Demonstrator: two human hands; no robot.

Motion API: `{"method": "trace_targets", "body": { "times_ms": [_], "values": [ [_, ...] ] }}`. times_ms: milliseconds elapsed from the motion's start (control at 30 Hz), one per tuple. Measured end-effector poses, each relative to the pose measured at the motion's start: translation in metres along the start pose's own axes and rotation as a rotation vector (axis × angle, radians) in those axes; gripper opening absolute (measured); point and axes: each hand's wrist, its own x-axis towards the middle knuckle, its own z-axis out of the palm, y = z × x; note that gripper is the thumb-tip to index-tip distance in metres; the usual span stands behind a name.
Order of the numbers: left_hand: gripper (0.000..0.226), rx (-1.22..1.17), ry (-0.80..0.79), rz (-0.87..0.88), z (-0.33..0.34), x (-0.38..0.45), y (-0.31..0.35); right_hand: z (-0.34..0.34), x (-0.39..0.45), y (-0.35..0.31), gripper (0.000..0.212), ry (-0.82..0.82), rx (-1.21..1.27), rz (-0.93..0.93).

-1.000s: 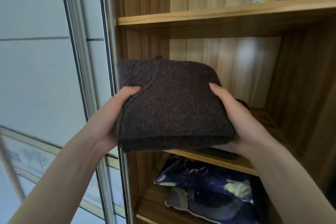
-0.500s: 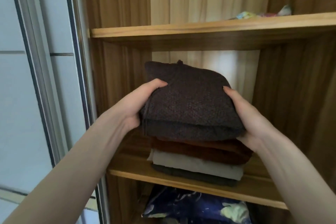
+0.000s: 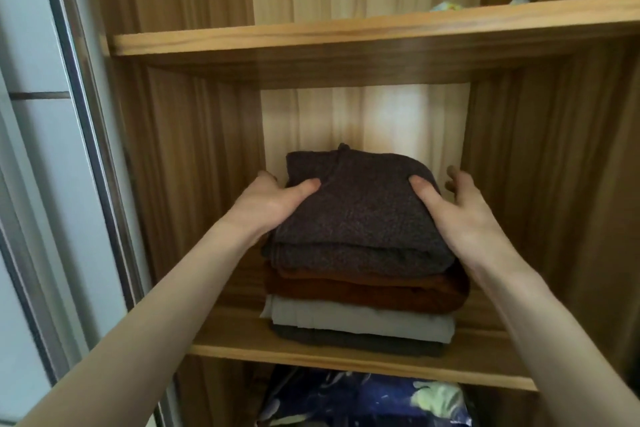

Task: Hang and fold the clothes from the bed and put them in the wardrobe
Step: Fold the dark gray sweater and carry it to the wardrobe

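Observation:
A folded dark brown knit sweater (image 3: 356, 218) lies on top of a stack in the wardrobe, over a rust-brown garment (image 3: 363, 291), a pale grey one (image 3: 360, 321) and a dark grey one (image 3: 356, 343). The stack rests on a wooden shelf (image 3: 235, 347). My left hand (image 3: 273, 201) is at the sweater's left side, thumb resting on top and fingers straight along the edge. My right hand (image 3: 453, 208) is at the right side, its thumb on the sweater and its fingers spread away from it.
Another wooden shelf (image 3: 346, 38) spans just above the compartment, with small items at its far right. Wooden side walls close in on both sides. A sliding door frame (image 3: 86, 114) stands at the left. A blue patterned bundle (image 3: 363, 399) fills the space below.
Both hands carried the sweater forward into the compartment and set it down on the stack. The right hand's fingers have come off its side and spread.

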Motion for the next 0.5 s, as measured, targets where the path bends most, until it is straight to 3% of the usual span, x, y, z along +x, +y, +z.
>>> {"method": "trace_targets", "body": {
  "times_ms": [100, 167, 300, 500],
  "values": [
    [0.084, 0.266, 0.201, 0.256, -0.009, 0.009, 0.003, -0.007, 0.0, -0.02, 0.065, 0.05, -0.161, -0.284],
    [0.061, 0.266, 0.141, 0.406, -0.01, 0.014, 0.011, -0.005, 0.002, -0.035, 0.054, -0.028, -0.278, -0.359],
    [0.057, 0.369, -0.094, 0.466, 0.008, 0.022, 0.019, 0.011, 0.009, -0.051, 0.067, -0.185, -0.649, -0.267],
    [0.065, 0.455, -0.15, 0.374, 0.031, 0.051, 0.001, 0.023, 0.032, -0.038, 0.066, -0.292, -0.627, -0.108]
  ]
}}
